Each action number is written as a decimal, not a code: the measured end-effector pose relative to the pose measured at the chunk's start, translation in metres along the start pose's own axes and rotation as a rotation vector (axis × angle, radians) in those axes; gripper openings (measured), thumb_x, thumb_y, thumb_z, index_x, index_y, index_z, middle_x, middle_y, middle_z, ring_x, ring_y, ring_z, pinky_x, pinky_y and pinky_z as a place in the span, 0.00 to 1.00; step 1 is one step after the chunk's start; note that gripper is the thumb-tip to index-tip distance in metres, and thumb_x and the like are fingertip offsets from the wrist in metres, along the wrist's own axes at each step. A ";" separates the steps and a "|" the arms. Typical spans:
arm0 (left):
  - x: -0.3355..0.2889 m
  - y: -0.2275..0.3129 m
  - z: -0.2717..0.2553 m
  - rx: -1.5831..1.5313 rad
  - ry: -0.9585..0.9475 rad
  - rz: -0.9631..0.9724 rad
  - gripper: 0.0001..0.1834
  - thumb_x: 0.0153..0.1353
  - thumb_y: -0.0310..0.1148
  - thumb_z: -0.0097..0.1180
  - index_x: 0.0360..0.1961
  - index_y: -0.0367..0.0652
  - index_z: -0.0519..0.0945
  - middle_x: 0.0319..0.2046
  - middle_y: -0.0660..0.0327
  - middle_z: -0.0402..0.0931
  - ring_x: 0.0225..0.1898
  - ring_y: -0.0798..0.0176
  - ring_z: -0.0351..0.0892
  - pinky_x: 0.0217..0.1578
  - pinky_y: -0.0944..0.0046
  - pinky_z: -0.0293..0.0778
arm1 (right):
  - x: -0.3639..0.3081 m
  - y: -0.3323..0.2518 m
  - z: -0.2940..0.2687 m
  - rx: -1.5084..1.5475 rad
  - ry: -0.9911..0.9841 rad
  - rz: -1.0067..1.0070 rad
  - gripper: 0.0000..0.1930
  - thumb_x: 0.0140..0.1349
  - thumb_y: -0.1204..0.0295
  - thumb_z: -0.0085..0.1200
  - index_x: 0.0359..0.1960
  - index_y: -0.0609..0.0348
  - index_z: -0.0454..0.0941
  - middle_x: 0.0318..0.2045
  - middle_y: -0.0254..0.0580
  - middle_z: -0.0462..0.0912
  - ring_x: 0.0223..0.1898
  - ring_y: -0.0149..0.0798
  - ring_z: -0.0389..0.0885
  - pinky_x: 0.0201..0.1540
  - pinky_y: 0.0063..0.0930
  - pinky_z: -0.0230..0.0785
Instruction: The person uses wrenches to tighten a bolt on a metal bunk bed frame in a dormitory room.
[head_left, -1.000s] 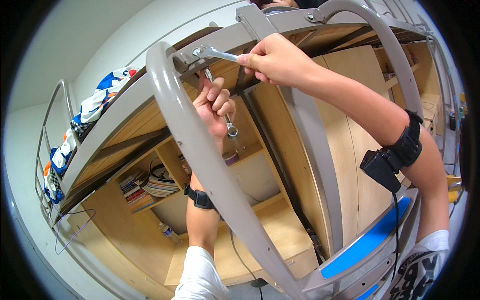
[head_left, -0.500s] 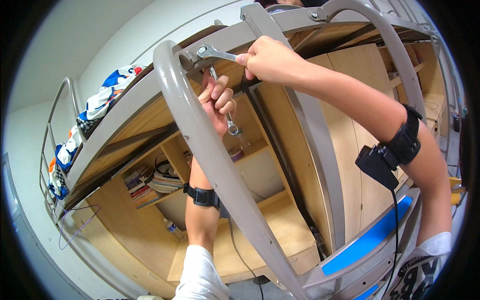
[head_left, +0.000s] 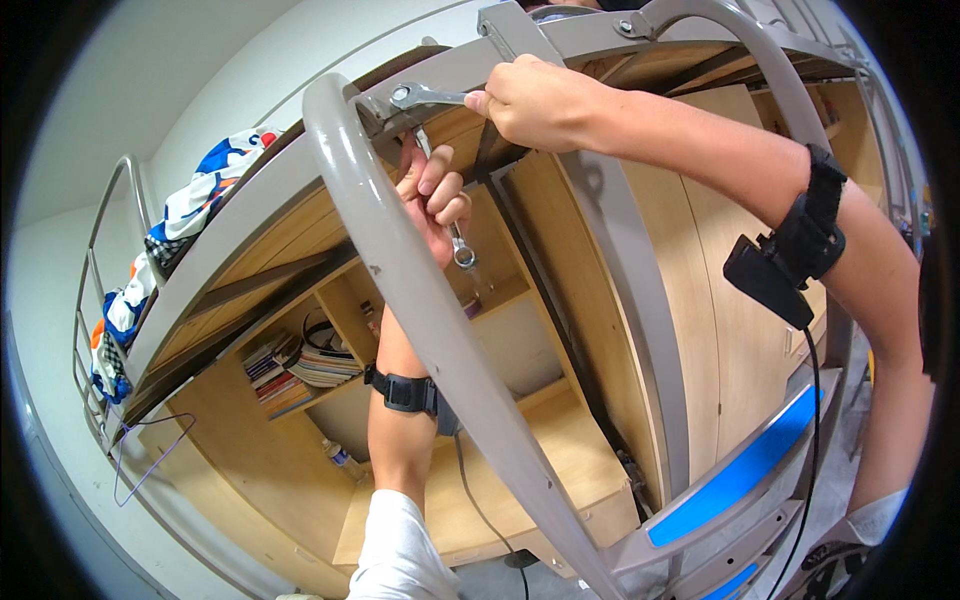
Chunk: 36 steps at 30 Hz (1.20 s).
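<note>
Right hand (head_left: 535, 100) clenched on spanner (head_left: 425, 97) handle | left hand (head_left: 435, 205) gripped second spanner (head_left: 445, 200) mid-shank | both likely stiff, slick steel; best held far from the head | bed frame (head_left: 420, 290) rigid

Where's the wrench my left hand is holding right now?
In the head view, upper centre: the left hand grips a wrench hanging just behind the curved grey frame tube, below the second wrench held by the right hand.

Bare forearms, black wrist straps w/ small box, black cable, white sleeves, both arms.
</note>
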<state>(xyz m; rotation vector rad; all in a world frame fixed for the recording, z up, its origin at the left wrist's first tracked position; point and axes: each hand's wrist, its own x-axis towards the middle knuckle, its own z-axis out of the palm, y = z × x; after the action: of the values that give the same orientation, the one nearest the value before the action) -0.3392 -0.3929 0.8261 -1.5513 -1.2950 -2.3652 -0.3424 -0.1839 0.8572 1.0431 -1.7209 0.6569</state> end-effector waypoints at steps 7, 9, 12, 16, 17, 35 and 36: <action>0.006 -0.011 -0.005 -0.083 -0.066 -0.007 0.18 0.69 0.32 0.35 0.54 0.57 0.73 0.20 0.70 0.53 0.13 0.75 0.43 0.11 0.76 0.43 | 0.014 0.012 -0.020 -0.105 -0.082 -0.160 0.25 0.68 0.60 0.40 0.21 0.73 0.72 0.13 0.60 0.69 0.17 0.52 0.69 0.27 0.42 0.65; 0.007 -0.011 -0.006 -0.050 -0.075 0.019 0.18 0.69 0.32 0.35 0.54 0.58 0.73 0.20 0.70 0.53 0.13 0.74 0.42 0.11 0.75 0.42 | 0.020 0.014 -0.025 -0.105 -0.167 -0.182 0.27 0.68 0.58 0.41 0.19 0.73 0.69 0.10 0.52 0.61 0.15 0.44 0.59 0.23 0.39 0.60; 0.005 -0.007 -0.010 -0.136 -0.120 -0.035 0.18 0.69 0.32 0.34 0.55 0.59 0.73 0.21 0.70 0.53 0.13 0.74 0.42 0.12 0.75 0.42 | 0.025 0.013 -0.025 -0.148 -0.166 -0.172 0.28 0.67 0.56 0.42 0.17 0.72 0.67 0.10 0.46 0.57 0.14 0.40 0.57 0.21 0.38 0.57; 0.003 -0.010 0.004 0.018 0.097 -0.011 0.17 0.69 0.33 0.34 0.52 0.58 0.74 0.21 0.70 0.53 0.15 0.74 0.43 0.13 0.75 0.43 | 0.029 0.007 -0.041 -0.261 -0.209 -0.145 0.29 0.66 0.54 0.44 0.16 0.71 0.66 0.10 0.44 0.56 0.14 0.38 0.56 0.20 0.36 0.56; 0.001 -0.012 0.010 0.029 0.142 -0.008 0.16 0.69 0.33 0.34 0.50 0.58 0.74 0.21 0.70 0.53 0.15 0.74 0.44 0.13 0.75 0.43 | 0.032 0.006 -0.045 -0.298 -0.232 -0.140 0.30 0.66 0.54 0.45 0.15 0.70 0.66 0.10 0.43 0.55 0.14 0.37 0.56 0.20 0.35 0.55; 0.013 -0.009 -0.036 -0.040 -0.139 -0.077 0.10 0.70 0.38 0.36 0.42 0.64 0.72 0.18 0.73 0.50 0.15 0.77 0.43 0.14 0.78 0.39 | 0.060 0.014 -0.054 -0.533 -0.140 -0.650 0.10 0.42 0.72 0.58 0.18 0.69 0.75 0.15 0.56 0.71 0.15 0.50 0.65 0.21 0.37 0.61; 0.011 -0.005 -0.032 -0.069 -0.183 -0.085 0.10 0.70 0.37 0.36 0.42 0.64 0.72 0.18 0.73 0.49 0.15 0.77 0.43 0.14 0.78 0.39 | 0.051 0.000 -0.056 -0.545 -0.229 -0.420 0.32 0.67 0.49 0.36 0.22 0.70 0.74 0.18 0.58 0.72 0.23 0.57 0.70 0.30 0.44 0.62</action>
<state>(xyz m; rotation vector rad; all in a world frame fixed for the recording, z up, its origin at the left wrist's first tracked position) -0.3708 -0.4060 0.8263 -1.8060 -1.3509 -2.3899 -0.3239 -0.1562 0.9258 1.0574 -1.6604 -0.2007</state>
